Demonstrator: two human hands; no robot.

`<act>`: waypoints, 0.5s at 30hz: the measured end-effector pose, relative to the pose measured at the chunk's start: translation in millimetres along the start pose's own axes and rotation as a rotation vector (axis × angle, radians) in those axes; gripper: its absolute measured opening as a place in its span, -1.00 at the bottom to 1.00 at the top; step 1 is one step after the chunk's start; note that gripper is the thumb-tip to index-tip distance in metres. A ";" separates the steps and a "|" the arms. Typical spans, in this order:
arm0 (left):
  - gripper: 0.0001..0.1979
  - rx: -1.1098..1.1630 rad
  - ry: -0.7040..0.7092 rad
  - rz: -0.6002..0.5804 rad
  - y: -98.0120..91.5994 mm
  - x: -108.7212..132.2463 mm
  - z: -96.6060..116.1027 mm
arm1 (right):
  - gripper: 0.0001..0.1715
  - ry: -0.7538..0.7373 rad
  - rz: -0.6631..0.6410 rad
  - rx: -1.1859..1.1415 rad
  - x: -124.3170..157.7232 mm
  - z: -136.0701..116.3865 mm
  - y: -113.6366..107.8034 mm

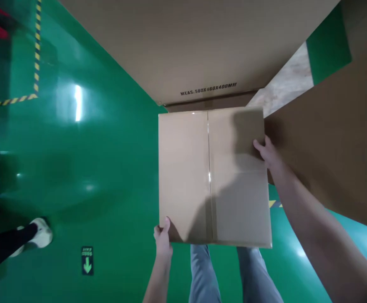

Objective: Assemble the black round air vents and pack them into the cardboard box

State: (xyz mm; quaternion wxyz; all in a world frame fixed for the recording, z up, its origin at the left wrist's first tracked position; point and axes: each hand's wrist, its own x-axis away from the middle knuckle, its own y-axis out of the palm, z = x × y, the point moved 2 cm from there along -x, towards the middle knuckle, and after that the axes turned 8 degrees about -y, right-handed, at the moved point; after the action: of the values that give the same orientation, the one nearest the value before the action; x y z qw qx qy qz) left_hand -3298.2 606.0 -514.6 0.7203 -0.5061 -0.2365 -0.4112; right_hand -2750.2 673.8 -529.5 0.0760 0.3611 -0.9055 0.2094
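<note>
I hold a taped brown cardboard box [199,176] in front of me, above my legs in grey trousers. My left hand [162,239] grips its near left corner, thumb on top. My right hand [267,152] clasps the right edge about halfway along, fingers curled over the side. A strip of clear tape runs down the middle of the box's top.
A large cardboard sheet [199,42] printed "MEAS. 580X460X400MM" lies ahead, and another brown sheet [334,143] sits to the right. The floor [91,168] is glossy green with yellow-black hazard tape [37,50]. Another person's leg and white shoe [40,233] stand at the lower left.
</note>
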 end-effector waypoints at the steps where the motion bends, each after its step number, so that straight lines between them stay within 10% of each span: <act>1: -0.53 0.066 -0.055 -0.028 5.6 6.7 -4.0 | -0.30 -0.005 -0.011 -0.022 -11.6 -5.4 3.7; 15: -0.62 0.141 0.015 -0.020 36.5 7.0 19.6 | -0.50 -0.070 0.066 -0.119 -52.5 -44.2 12.2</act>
State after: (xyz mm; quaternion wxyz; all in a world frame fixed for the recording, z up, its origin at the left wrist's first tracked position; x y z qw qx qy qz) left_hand -3262.5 627.1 -521.5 0.7518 -0.4487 -0.2642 -0.4045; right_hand -2721.0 733.6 -508.7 0.0587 0.3329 -0.9299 0.1450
